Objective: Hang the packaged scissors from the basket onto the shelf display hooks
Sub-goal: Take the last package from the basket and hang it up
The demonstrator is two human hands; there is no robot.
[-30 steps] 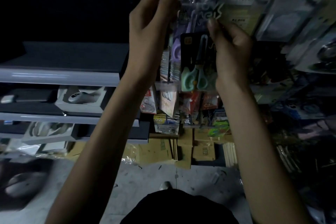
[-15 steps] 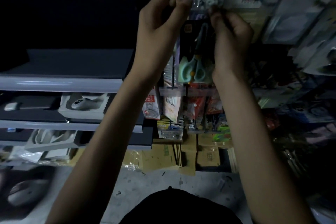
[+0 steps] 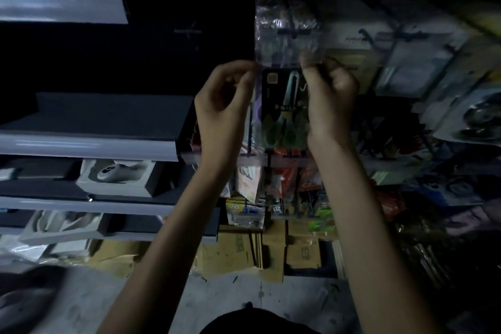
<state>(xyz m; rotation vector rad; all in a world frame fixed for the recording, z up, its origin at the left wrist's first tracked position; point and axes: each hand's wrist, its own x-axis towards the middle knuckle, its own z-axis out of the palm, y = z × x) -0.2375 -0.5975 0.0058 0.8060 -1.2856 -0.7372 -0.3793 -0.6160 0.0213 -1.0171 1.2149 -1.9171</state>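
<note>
Hanging upright at the middle of the view, the packaged scissors (image 3: 282, 111) show green handles on a dark card. The pack's clear plastic top reaches up to a dark display hook (image 3: 291, 32) at twelve o'clock (whether the hook passes through the pack is lost in blur). At three o'clock of the pack the right hand (image 3: 329, 100) has a clenched grip on its upper right corner, thumb on the front. At nine o'clock the left hand (image 3: 223, 102) is curled, fingertips at the pack's left edge; I cannot tell whether that grip is closed on it. Further out, other hanging packs (image 3: 401, 62) crowd three o'clock, grey shelves (image 3: 89, 145) with a boxed mouse (image 3: 116, 175) lie at nine, and cardboard boxes (image 3: 273, 255) stand at six.
</note>
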